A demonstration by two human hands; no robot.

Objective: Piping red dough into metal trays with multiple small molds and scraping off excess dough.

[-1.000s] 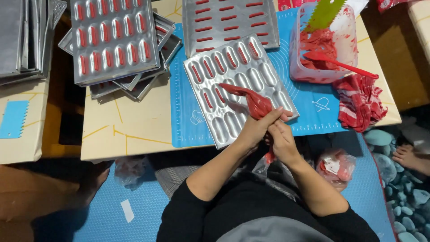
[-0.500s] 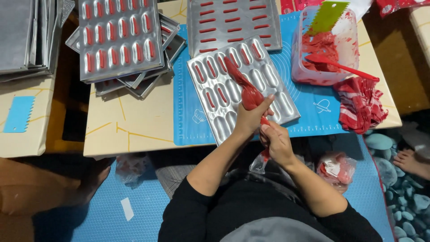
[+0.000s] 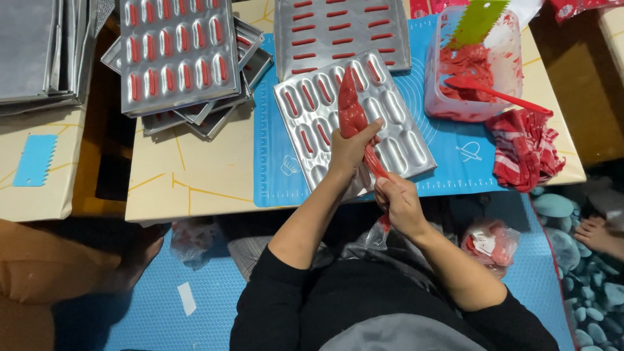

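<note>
Compared with a second ago you're swinging the piping bag (image 3: 351, 110) round: it was lying across the near right part of the metal mould tray (image 3: 351, 120), and now it's pointing straight up the tray, tip sitting over the far cavities near the middle. Your hands are shifting with it too, coming further over the near edge of the tray.

Your left hand (image 3: 351, 148) is wrapping round the fat part of the bag, fingers closed on it, right over the near half of the tray. Your right hand (image 3: 398, 203) is gripping the twisted tail of the bag, just off the tray's near edge and a bit to the right. So the bag's long axis is running from your right hand, up through your left, out to the tip at the far side of the tray, slightly slanted left. Left hand is the one nearer the tip.

A few cavities to the left of the bag are already showing red strips; the ones to the right and nearest you are looking empty.

Right of the tray, the clear tub (image 3: 473, 71) of red paste is sitting with a red spatula (image 3: 497, 94) in it. Left of the tray, the stack of filled trays (image 3: 175, 55) is piling up.
</note>
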